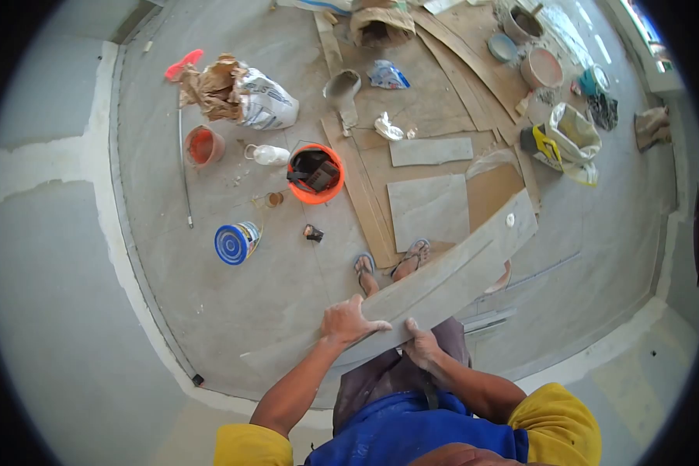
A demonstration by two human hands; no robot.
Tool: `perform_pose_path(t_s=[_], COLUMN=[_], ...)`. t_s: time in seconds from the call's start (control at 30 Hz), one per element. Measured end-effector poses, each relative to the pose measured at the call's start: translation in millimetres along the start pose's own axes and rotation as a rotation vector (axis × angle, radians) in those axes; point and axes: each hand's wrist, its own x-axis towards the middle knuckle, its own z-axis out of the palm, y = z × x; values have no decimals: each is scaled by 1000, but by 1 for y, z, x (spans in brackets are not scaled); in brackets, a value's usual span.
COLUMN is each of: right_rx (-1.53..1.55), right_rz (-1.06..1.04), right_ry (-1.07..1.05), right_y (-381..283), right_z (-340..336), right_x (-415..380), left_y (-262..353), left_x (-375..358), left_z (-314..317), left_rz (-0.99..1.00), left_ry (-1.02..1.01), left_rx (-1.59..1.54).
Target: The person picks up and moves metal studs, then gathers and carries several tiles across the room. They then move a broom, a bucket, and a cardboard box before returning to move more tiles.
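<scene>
A long, narrow grey board [458,268] slants across my front, its far end raised to the right. My left hand [348,320] grips it near the lower left end, thumb lying on its face and fingers over the upper edge. Close by, my right hand [422,346] holds the lower edge, thumb on top and the other fingers partly hidden beneath. A small white lump [510,220] shows near the board's far end. Beyond the board, a large grey panel [427,210] and a smaller grey strip [431,151] lie on brown cardboard.
An orange bucket [316,190] of dark tools stands ahead, beside a white bottle [268,154]. Left of these are a blue-lidded bucket [237,242] and an open paper sack [264,101]. Several buckets and a yellow-black bag [547,147] stand at right. Walls border both sides.
</scene>
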Motion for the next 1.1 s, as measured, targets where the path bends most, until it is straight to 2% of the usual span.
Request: perform_pose_path(t_s=[0.03, 0.1, 0.27, 0.33, 0.5, 0.6, 0.67, 0.77, 0.87, 0.97, 1.1], right_rx=[-50, -104, -323, -420, -690, -836, -914, -1055, -1205, -1346, -1420], right_rz=[79, 97, 136, 178, 252, 265, 310, 425, 436, 446, 503], right_ry=[-89, -161, -361, -470, -500, -681, -728, -762, -745, -840, -838], right_y=[10, 22, 85, 112, 193, 247, 278, 319, 358, 390, 433], right_z=[0, 25, 48, 64, 99, 122, 144, 164, 196, 227, 278], right_x=[-16, -58, -113, -128, -152, -157, -159, -150, -146, -132, -102], left_y=[-6, -21, -65, -90, -162, -203, -223, -248, -278, -307, -356], left_x=[-30, -87, -219, -268, -375, -428, -463, -498, -518, -529, -526], left_z=[-10, -27, -41, -37, 6, 25, 27, 39, 48, 45, 26], left_rz=[-6, -24, -92, -159, -327, -431, -567, -702, -842, -921, -1002], left_ry=[6, 43, 313, 385, 616, 715, 742, 829, 846, 846, 818], left_rx=[1, -5, -62, -95, -133, -214, -297, -374, -437, -523, -552])
